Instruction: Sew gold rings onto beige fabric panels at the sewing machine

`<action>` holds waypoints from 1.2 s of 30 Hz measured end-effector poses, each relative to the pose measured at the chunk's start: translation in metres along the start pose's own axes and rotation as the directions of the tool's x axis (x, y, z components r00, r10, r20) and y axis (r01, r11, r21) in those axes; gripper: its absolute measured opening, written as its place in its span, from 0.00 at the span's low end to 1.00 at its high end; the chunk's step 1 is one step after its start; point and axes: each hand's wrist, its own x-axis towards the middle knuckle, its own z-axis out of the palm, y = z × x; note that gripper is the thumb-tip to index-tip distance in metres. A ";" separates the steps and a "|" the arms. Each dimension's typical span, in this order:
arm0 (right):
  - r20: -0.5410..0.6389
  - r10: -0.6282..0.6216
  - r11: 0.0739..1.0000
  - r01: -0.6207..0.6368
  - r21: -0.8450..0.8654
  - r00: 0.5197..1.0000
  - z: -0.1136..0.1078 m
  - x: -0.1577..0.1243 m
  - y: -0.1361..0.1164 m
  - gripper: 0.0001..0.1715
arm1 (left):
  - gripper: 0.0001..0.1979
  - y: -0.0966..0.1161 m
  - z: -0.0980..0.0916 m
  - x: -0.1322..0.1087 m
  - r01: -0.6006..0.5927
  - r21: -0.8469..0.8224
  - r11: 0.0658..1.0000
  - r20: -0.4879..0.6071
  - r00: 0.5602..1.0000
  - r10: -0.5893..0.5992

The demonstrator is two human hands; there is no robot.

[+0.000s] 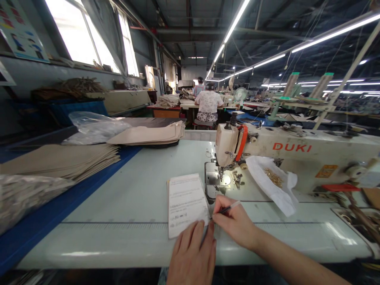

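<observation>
"Left hand (192, 253) is laid out flat, see, fingers long and close together over the near right part of that notebook (187, 202). Whether anything sits under the palm, I can't tell."

"And the right hand (233, 219)?"

"Pinched round a dark pen (227, 208) with a clear end, by the notebook's right edge. Can't make out if the tip touches paper."

"Where's the notebook lying, exactly?"

"Written side up on the near part of the pale bench (124, 190), just left of the sewing machine (292, 136), across the ruler marks (118, 225) that run along the bench. There's a reddish line at its far end and dark writing below."

"What's in that white bag (257, 170) on the right?"

"Small gold-coloured pieces (273, 177), in a heap, on the machine's near side."

"And over left?"

"Beige sheets (68, 158), stacked near a blue surface (118, 168); another stack (145, 134) lies farther off, beside a clear plastic bag (95, 126)."

"Somebody's seated far back, too."

"Yes, a person in a patterned top (208, 102), back turned to us."
</observation>
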 end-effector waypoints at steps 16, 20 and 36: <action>0.025 0.008 1.000 -0.008 0.023 1.000 0.000 0.000 -0.004 0.06 | 0.16 0.000 0.001 -0.003 0.011 -0.019 1.000 0.013 1.000 -0.011; 0.036 0.005 1.000 -0.006 0.028 0.999 0.000 -0.001 -0.005 0.07 | 0.16 0.000 0.001 -0.004 0.000 -0.009 1.000 0.009 1.000 0.000; 0.041 0.020 0.999 -0.022 0.040 0.999 0.000 -0.001 -0.003 0.06 | 0.15 0.001 0.000 -0.001 0.011 -0.008 1.000 -0.010 1.000 -0.011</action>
